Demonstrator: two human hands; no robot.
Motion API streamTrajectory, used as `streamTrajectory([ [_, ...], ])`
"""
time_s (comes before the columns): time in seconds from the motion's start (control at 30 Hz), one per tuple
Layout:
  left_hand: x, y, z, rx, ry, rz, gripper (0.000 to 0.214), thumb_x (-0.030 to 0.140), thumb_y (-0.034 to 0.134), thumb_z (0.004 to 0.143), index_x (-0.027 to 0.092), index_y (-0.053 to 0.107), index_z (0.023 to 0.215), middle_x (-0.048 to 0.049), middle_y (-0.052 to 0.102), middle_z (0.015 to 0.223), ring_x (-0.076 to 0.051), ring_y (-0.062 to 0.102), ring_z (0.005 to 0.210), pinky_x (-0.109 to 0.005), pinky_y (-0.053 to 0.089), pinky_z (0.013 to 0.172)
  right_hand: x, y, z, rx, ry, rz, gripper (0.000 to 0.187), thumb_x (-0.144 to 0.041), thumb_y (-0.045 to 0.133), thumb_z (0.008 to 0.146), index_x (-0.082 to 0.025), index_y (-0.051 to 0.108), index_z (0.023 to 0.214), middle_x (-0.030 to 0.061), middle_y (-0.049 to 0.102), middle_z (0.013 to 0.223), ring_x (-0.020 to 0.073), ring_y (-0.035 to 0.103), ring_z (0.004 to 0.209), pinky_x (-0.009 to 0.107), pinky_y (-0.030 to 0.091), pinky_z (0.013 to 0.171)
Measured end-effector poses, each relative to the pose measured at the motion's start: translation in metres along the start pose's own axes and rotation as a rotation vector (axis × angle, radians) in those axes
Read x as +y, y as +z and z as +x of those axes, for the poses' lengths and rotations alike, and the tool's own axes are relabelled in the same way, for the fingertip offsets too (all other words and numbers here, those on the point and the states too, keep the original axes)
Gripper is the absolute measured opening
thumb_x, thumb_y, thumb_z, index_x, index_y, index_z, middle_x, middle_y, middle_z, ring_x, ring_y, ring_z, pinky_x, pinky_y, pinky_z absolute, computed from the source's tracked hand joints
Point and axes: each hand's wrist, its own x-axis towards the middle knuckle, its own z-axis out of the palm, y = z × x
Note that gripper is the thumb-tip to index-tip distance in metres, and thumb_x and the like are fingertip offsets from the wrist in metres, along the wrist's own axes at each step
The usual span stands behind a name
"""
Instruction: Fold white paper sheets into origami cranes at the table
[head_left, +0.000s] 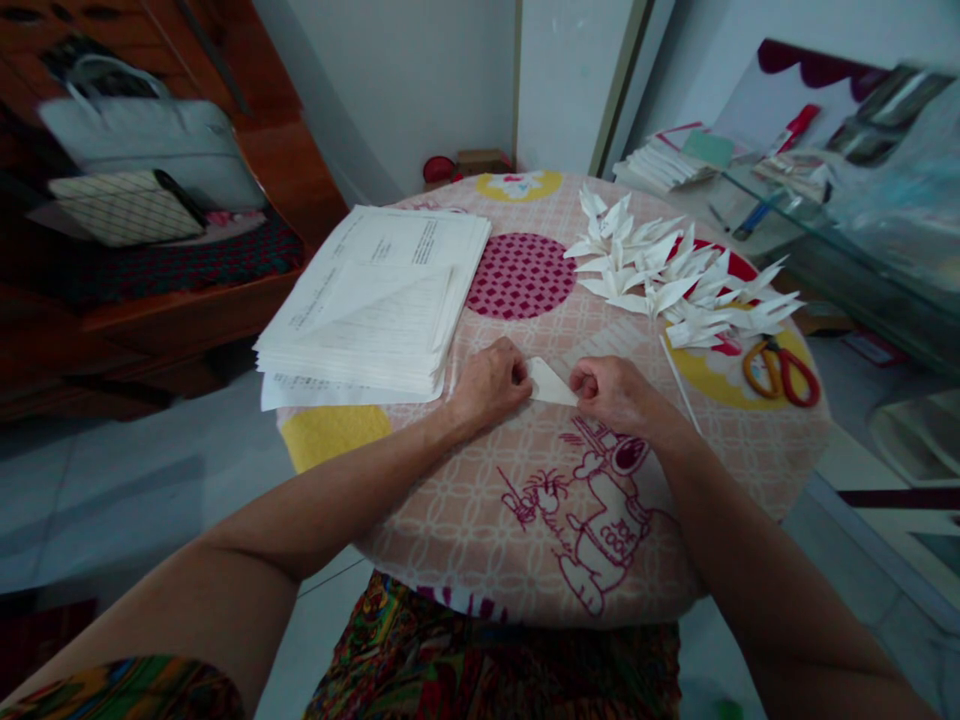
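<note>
Between my two hands lies a small folded piece of white paper (551, 383), roughly triangular, low over the tablecloth. My left hand (493, 380) has its fingers curled closed on the paper's left end. Closed in a pinch at the right corner is my right hand (611, 390). Left of my hands rests a thick stack of printed paper sheets (375, 300), the top one creased or folded over. Beyond my right hand sits a cluster of folded white paper cranes (675, 270), several of them overlapping.
The round table (465, 520) wears a patterned cloth. Scissors (780, 372) with orange and red handles lie near its right edge. A glass-topped stand (840, 240) with papers and pens is at the right. Bags (165, 150) rest on a wooden seat at the left.
</note>
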Motion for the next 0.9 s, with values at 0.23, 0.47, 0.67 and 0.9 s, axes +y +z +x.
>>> streamTrajectory([
  [0.23,-0.001,0.000,0.000,-0.002,0.005,-0.005,0.008,0.016,0.064,0.079,0.016,0.063,0.071,-0.0058,0.062,0.086,-0.017,0.057,0.076,-0.032,0.048,0.073,0.007,-0.008,-0.001,-0.091,0.053,0.146,0.021,-0.008,0.061,0.061,-0.015,0.067,0.079,0.0005,0.066,0.063,0.0134,0.056,0.057,0.023,0.037,0.053],
  [0.47,-0.002,0.001,0.000,0.008,0.004,-0.001,0.007,0.017,0.064,0.080,0.016,0.064,0.072,-0.0057,0.063,0.087,-0.017,0.058,0.077,-0.031,0.048,0.073,0.010,-0.006,0.003,-0.048,0.099,0.290,0.013,-0.017,0.059,0.072,-0.014,0.070,0.077,0.0010,0.066,0.060,0.0124,0.056,0.052,0.023,0.038,0.050],
  [0.67,-0.001,0.000,0.000,0.009,0.014,-0.002,0.008,0.017,0.064,0.079,0.016,0.063,0.072,-0.0052,0.062,0.085,-0.017,0.057,0.075,-0.031,0.048,0.073,0.001,-0.004,0.005,-0.006,0.084,0.211,0.011,-0.010,0.059,0.064,-0.015,0.068,0.068,-0.0011,0.062,0.055,0.0113,0.054,0.051,0.023,0.037,0.052],
  [0.9,-0.003,0.000,-0.001,0.025,0.015,-0.030,0.004,0.016,0.065,0.078,0.016,0.064,0.074,-0.0059,0.064,0.087,-0.017,0.059,0.077,-0.031,0.049,0.075,0.000,-0.007,0.005,0.024,0.166,0.210,0.014,-0.019,0.059,0.077,-0.015,0.071,0.072,0.0006,0.064,0.057,0.0129,0.054,0.050,0.024,0.036,0.051],
])
